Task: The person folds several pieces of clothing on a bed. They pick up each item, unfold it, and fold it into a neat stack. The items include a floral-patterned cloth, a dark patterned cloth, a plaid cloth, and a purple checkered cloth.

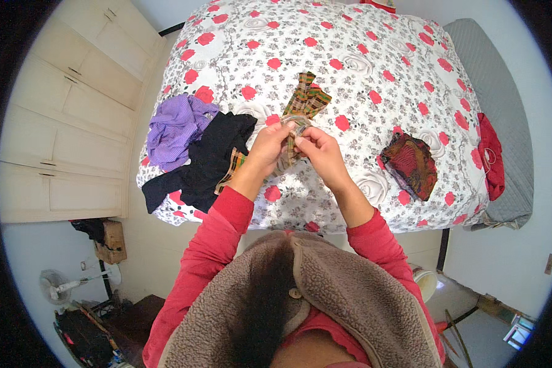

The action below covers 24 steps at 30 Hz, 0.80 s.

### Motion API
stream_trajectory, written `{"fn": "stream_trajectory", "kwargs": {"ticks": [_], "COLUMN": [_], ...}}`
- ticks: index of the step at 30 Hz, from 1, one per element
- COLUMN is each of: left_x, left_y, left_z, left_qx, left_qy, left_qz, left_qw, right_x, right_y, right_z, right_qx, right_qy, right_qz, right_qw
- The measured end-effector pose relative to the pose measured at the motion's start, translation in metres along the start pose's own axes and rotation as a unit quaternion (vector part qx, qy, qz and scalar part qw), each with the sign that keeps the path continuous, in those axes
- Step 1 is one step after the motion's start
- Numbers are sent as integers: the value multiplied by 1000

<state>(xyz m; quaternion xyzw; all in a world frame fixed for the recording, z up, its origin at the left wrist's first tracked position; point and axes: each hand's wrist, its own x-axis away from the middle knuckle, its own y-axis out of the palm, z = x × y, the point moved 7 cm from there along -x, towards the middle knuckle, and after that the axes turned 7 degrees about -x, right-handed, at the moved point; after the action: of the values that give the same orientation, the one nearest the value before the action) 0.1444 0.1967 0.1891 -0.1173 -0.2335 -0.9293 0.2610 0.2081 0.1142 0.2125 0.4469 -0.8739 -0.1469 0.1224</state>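
Both hands meet over the bed on a bunched length of plaid fabric in green, orange and black. My left hand pinches a gathered part of it between thumb and fingers. Close beside it, my right hand grips the same cloth with bent fingers. One end fans out on the bedspread beyond my hands. A similar plaid piece shows by my left forearm; whether it joins the held cloth is hidden. Left of it lie a black garment and a crumpled purple checked garment.
The rose-print bedspread covers a large bed. A folded dark patterned cloth lies to the right, with a red garment at the bed's right edge. Cupboards line the left wall. Behind stand a fan and a bucket.
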Motion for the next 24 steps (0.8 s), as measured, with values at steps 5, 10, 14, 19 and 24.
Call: {"fn": "stream_trajectory", "kwargs": {"ticks": [5,10,14,19,24], "left_x": [9,11,21,15,23], "left_y": [1,-5,-6,-14,-13], "left_z": [4,-1,5,-4,7], "left_qx": [-69,-45,-45,-63,-143], "left_qy": [27,26,1,6,42], "left_qz": [-32,-80,-36,-36,-40], "left_qw": [997,995,998,997,988], "right_x": [3,14,17,23,24], "right_y": [-1,9,10,23,26], "right_z": [-2,-23,-21,-30,-51], "right_qx": [86,161,243,325,416], "right_qy": [-39,-64,-88,-263,-275], "right_qz": [-1,76,55,21,65], "right_qw": [996,982,965,908,865]}}
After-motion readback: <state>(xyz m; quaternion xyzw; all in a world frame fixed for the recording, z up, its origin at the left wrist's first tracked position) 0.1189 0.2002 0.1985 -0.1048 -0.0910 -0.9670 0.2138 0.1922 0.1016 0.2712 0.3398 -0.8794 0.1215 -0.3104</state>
